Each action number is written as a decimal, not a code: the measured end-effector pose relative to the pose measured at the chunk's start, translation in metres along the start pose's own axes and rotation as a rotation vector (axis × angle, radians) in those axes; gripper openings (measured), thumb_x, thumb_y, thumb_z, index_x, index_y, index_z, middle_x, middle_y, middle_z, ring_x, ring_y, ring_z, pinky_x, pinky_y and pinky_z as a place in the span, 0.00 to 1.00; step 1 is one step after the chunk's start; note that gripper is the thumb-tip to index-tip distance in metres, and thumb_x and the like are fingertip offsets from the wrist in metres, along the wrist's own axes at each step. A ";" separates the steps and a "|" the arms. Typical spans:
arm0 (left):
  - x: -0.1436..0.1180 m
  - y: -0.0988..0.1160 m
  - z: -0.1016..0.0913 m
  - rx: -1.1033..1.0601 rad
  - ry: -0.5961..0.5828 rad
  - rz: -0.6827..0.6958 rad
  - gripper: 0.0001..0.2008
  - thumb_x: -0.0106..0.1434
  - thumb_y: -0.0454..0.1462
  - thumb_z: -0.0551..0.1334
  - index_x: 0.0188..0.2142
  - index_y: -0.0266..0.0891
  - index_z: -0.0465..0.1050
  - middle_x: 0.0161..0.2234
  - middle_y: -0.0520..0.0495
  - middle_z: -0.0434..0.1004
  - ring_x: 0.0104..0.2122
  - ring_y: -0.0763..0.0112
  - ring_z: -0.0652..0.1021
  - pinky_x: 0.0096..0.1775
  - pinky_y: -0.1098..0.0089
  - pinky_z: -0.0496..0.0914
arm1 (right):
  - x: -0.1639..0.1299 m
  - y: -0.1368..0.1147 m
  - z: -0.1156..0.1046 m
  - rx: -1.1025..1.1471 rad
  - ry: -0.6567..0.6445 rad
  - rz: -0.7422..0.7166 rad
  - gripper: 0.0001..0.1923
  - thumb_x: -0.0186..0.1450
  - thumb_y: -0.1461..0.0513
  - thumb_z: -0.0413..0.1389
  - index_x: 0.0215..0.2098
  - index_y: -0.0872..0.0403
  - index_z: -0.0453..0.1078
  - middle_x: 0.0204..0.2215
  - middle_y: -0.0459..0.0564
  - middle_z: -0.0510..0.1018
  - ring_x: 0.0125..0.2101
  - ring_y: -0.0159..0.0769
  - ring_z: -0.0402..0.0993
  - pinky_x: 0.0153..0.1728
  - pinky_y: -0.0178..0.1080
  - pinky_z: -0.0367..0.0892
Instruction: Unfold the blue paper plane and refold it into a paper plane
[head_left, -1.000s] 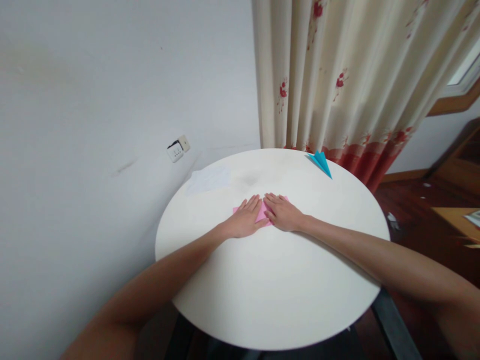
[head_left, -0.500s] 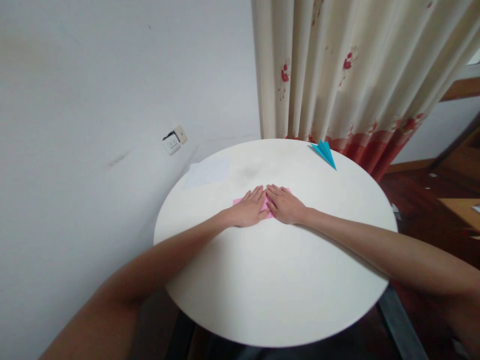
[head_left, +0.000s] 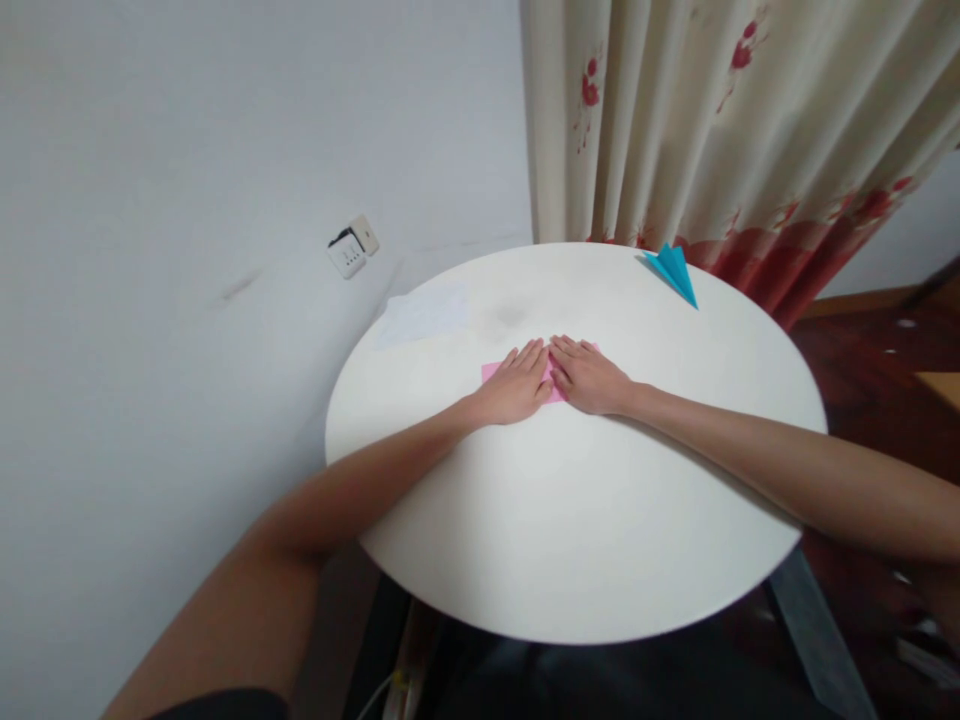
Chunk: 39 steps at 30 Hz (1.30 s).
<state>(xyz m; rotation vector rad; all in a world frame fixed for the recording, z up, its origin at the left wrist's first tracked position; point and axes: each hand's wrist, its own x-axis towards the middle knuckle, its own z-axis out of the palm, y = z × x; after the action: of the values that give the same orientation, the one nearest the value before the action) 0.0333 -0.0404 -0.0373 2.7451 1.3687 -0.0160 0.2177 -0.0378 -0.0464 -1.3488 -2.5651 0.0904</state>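
Note:
A piece of pink paper (head_left: 554, 388) lies on the round white table (head_left: 570, 530), mostly covered by my two hands. My left hand (head_left: 516, 385) rests flat on its left part, fingers stretched out. On the right part lies my right hand (head_left: 591, 376), also flat with its fingers extended. The fingertips of both hands nearly meet at the middle of the paper. Pink shows between the hands and at the outer corners; how the paper is folded under them is hidden.
A blue paper plane (head_left: 675, 272) lies near the far right edge of the table. At the far left is a white sheet (head_left: 426, 312). Behind stand a wall with a socket (head_left: 349, 254) and a flowered curtain (head_left: 637, 130).
The view has tilted down and shifted slightly, so the table appears higher and further right. Both hands stay flat on the pink paper, with little visible movement over it.

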 end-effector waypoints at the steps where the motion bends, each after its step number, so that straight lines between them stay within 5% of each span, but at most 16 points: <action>1: -0.001 0.000 0.000 -0.004 0.002 -0.004 0.35 0.72 0.47 0.37 0.69 0.24 0.39 0.71 0.33 0.34 0.70 0.59 0.41 0.67 0.59 0.39 | 0.000 0.000 0.000 -0.001 -0.001 0.000 0.31 0.73 0.57 0.37 0.68 0.68 0.52 0.68 0.64 0.54 0.68 0.49 0.48 0.66 0.52 0.46; 16: -0.005 -0.002 0.002 -0.028 0.012 0.000 0.36 0.71 0.49 0.37 0.69 0.23 0.39 0.71 0.33 0.35 0.70 0.58 0.40 0.67 0.56 0.38 | 0.001 -0.003 0.005 -0.003 0.001 -0.002 0.31 0.72 0.56 0.38 0.67 0.68 0.54 0.68 0.65 0.55 0.68 0.51 0.49 0.65 0.54 0.49; 24: -0.014 -0.004 -0.005 0.002 -0.042 0.066 0.36 0.72 0.52 0.35 0.71 0.31 0.36 0.72 0.40 0.32 0.70 0.62 0.38 0.67 0.55 0.36 | -0.004 0.003 0.002 -0.045 -0.041 0.068 0.34 0.73 0.53 0.36 0.69 0.68 0.49 0.69 0.66 0.50 0.69 0.53 0.44 0.65 0.55 0.46; 35: -0.009 -0.011 -0.012 0.004 -0.058 0.175 0.37 0.72 0.55 0.36 0.71 0.33 0.33 0.72 0.38 0.32 0.70 0.62 0.40 0.67 0.57 0.36 | -0.006 0.017 -0.018 -0.057 -0.021 0.104 0.29 0.67 0.68 0.43 0.66 0.70 0.54 0.67 0.69 0.55 0.67 0.53 0.49 0.64 0.55 0.50; 39: -0.005 -0.011 -0.010 0.013 -0.025 0.159 0.38 0.72 0.54 0.36 0.71 0.30 0.31 0.72 0.35 0.33 0.70 0.62 0.39 0.67 0.58 0.37 | -0.006 0.007 -0.016 -0.029 0.038 0.013 0.32 0.67 0.66 0.46 0.68 0.69 0.51 0.68 0.67 0.54 0.68 0.51 0.47 0.65 0.53 0.47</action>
<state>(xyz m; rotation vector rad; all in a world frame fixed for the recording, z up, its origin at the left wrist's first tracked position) 0.0219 -0.0371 -0.0274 2.8454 1.1455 -0.0500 0.2304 -0.0400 -0.0333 -1.3642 -2.5364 0.0294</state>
